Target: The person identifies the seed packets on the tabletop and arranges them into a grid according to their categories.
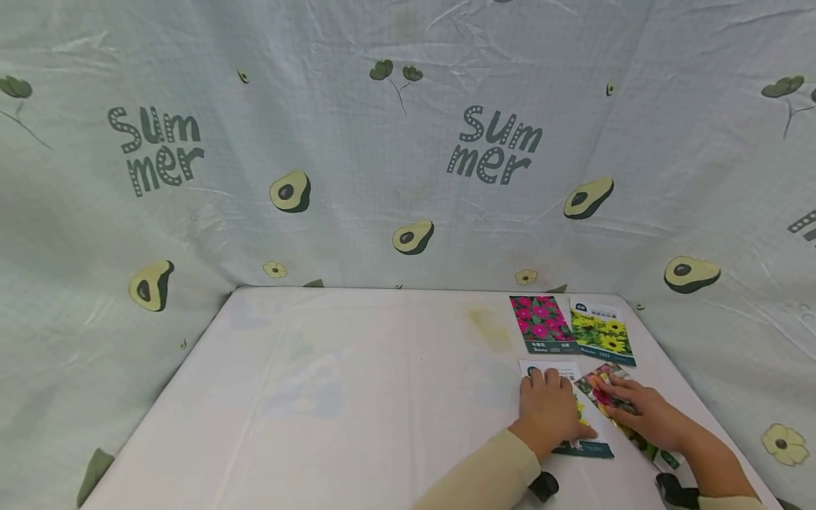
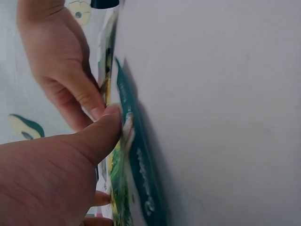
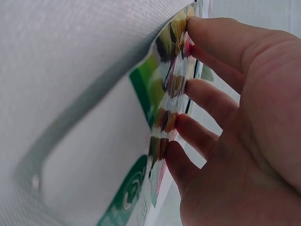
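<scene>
Toward the table's right side, my left hand [image 1: 550, 414] lies over a flat packet with yellow flowers and a dark teal bottom strip [image 1: 596, 450]. Its thumb presses near the strip in the left wrist view, and the hand hides much of the print. Just right of it, my right hand [image 1: 656, 418] rests its spread fingertips on a tilted packet with pink and red blossoms [image 1: 596, 391]. The right wrist view shows the fingers [image 3: 202, 101] fairly straight against this packet's glossy face [image 3: 162, 89], whose near edge curves up off the table.
Behind the hands lie a packet with magenta flowers [image 1: 542, 322] and another with yellow flowers [image 1: 602, 336], their edges meeting. The white table [image 1: 319, 397] stretches left. A curtain printed with avocados [image 1: 344, 142] hangs along the back and sides.
</scene>
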`<control>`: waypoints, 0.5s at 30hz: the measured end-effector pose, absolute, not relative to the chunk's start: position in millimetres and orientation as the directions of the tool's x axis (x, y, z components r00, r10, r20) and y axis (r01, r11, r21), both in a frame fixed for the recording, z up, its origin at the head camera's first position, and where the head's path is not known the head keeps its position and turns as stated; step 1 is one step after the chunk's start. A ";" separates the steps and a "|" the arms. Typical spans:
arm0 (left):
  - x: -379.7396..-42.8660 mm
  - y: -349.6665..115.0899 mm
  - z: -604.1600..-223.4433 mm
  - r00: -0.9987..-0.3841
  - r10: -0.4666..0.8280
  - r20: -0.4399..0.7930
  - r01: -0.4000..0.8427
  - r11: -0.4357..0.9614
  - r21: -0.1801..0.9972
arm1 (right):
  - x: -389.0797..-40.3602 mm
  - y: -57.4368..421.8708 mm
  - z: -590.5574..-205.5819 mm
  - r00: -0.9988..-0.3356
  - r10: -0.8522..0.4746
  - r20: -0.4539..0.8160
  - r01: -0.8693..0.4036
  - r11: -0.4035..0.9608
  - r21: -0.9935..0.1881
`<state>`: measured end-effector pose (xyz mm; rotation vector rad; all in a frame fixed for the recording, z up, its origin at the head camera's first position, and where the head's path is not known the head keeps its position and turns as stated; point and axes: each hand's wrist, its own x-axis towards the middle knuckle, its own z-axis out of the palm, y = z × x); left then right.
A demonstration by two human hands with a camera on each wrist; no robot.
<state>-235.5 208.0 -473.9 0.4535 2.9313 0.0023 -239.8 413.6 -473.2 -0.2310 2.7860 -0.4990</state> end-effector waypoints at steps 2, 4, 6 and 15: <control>-236.5 206.5 -473.2 -0.936 0.304 -0.177 0.302 0.953 0.039 | -239.7 414.3 -473.5 -0.942 -0.206 -0.266 -0.103 0.929 -0.357; -237.5 205.3 -472.7 -0.936 0.307 -0.174 0.301 0.952 0.061 | -239.8 415.0 -473.8 -0.942 -0.206 -0.265 -0.103 0.929 -0.355; -238.8 204.8 -473.1 -0.936 0.309 -0.168 0.298 0.951 0.087 | -239.9 415.4 -474.0 -0.942 -0.208 -0.262 -0.105 0.927 -0.359; -240.8 206.8 -483.2 -0.944 0.300 -0.140 0.289 0.953 0.093 | -240.8 414.8 -475.8 -0.945 -0.206 -0.253 -0.105 0.926 -0.363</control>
